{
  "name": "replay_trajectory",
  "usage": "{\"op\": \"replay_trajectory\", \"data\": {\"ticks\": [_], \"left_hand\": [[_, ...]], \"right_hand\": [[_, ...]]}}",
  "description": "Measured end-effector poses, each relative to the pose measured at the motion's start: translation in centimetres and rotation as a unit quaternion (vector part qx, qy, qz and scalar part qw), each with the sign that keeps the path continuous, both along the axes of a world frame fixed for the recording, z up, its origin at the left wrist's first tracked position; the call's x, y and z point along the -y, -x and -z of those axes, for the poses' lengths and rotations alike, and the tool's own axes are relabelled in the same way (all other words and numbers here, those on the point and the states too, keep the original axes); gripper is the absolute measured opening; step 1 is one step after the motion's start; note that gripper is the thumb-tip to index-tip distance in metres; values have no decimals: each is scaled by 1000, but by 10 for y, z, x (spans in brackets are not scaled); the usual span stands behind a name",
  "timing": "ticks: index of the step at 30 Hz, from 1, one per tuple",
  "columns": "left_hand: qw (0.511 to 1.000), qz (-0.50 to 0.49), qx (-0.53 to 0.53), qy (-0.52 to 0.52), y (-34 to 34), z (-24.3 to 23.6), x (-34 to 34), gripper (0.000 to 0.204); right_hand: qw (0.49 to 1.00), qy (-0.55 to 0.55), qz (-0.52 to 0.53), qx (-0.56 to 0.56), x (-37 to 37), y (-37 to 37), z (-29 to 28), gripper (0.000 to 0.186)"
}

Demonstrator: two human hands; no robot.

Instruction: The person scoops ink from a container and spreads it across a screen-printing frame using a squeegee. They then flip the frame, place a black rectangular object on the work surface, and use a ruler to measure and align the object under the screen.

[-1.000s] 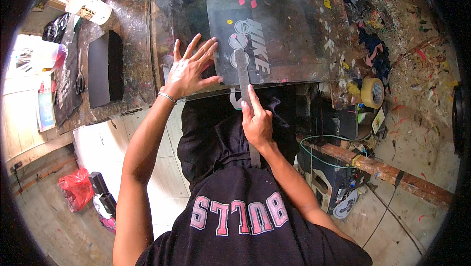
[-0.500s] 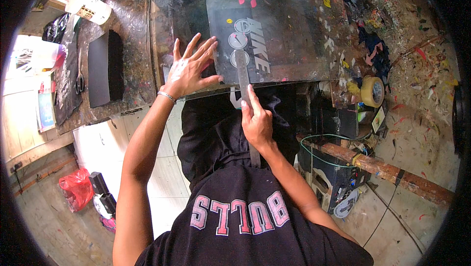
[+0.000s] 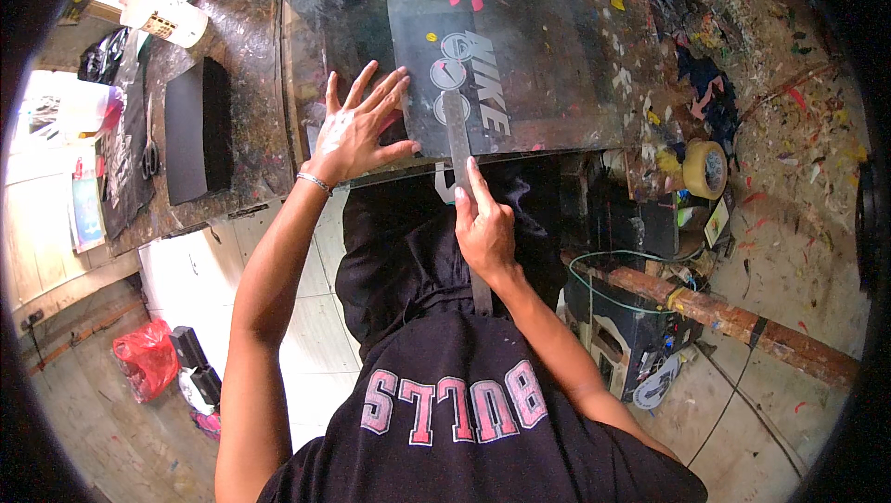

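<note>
Hands apart: left hand (image 3: 357, 139) splayed at left edge of clear sheet (image 3: 566, 67), right hand (image 3: 486, 229) clasping ruler (image 3: 458, 136) overlapping it

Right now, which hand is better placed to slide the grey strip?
Probably your right hand: it holds the strip, whose far end overlaps the clear sheet. Your left hand is spread at the sheet's left edge.

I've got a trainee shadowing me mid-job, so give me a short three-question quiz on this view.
1. Which hand holds the long grey strip?
2. True or false: the left hand has its fingers spread apart.
3. Where does the roll of tape sit relative to the clear sheet? (a) To its left (b) To its right

Key: 1. The right hand. 2. True. 3. b.
</note>
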State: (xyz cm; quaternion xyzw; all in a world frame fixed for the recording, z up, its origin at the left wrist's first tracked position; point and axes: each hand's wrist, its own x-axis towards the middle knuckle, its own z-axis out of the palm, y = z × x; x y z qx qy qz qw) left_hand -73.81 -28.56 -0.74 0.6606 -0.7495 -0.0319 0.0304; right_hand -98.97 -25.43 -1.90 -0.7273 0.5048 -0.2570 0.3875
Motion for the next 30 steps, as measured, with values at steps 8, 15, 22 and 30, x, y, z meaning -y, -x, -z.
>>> {"op": "replay_trajectory", "data": {"ticks": [8,15,22,30], "left_hand": [[1000,-2,2,-3,0,2,0,98],[1000,-1,9,3,-1,4,0,99],[1000,-1,3,3,-1,5,1,99],[1000,0,-4,2,-1,4,1,99]], "right_hand": [[1000,10,0,-12,-1,-1,3,47],[999,29,-6,-36,-1,-2,2,46],[997,51,-14,-49,-1,-2,6,46],[997,60,-15,-39,0,-2,9,46]]}}
